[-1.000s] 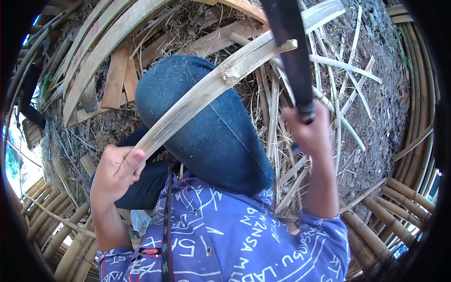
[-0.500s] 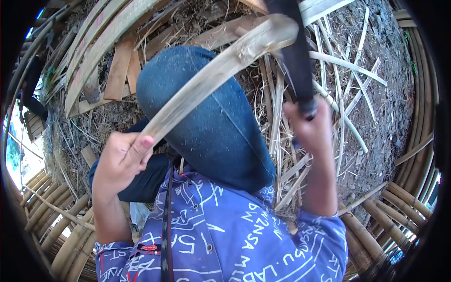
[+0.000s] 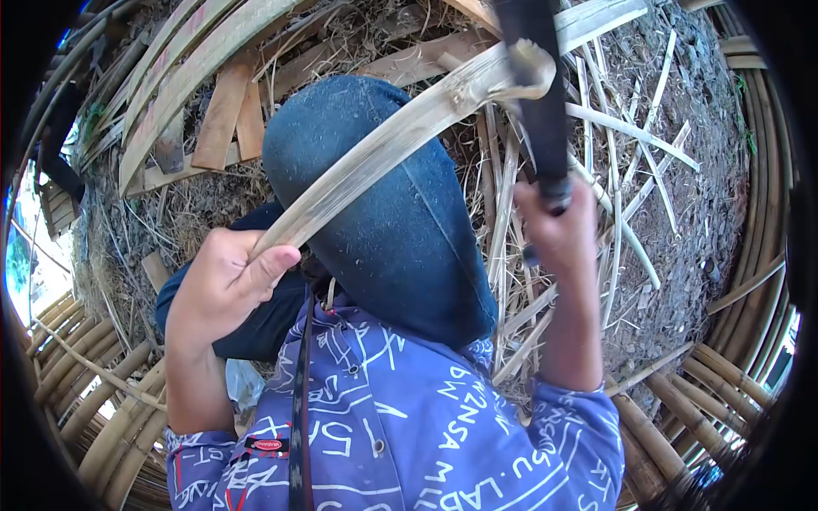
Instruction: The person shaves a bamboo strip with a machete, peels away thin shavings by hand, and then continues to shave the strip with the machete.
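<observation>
My left hand [image 3: 234,277] is closed around the lower end of a split bamboo piece [image 3: 375,157], its thumb along the top. The piece slants up to the right across my raised knee, and its knotted far end overlaps the blade in this view. In my right hand [image 3: 558,217] is the dark handle of a machete [image 3: 541,111], fingers wrapped round it. The broad dark blade points away from me, slightly smeared by motion.
Thin bamboo strips [image 3: 630,128] and shavings litter the ground to the right. Long curved slats [image 3: 192,77] and short boards [image 3: 223,123] lie at the upper left. Bamboo poles [image 3: 648,430] surround me on both sides. My bent knee [image 3: 358,221] is under the bamboo piece.
My left hand and the bamboo piece have shifted slightly right. The piece's knotted end sits a little lower on the blade, and the machete has moved slightly right at its upper part.
</observation>
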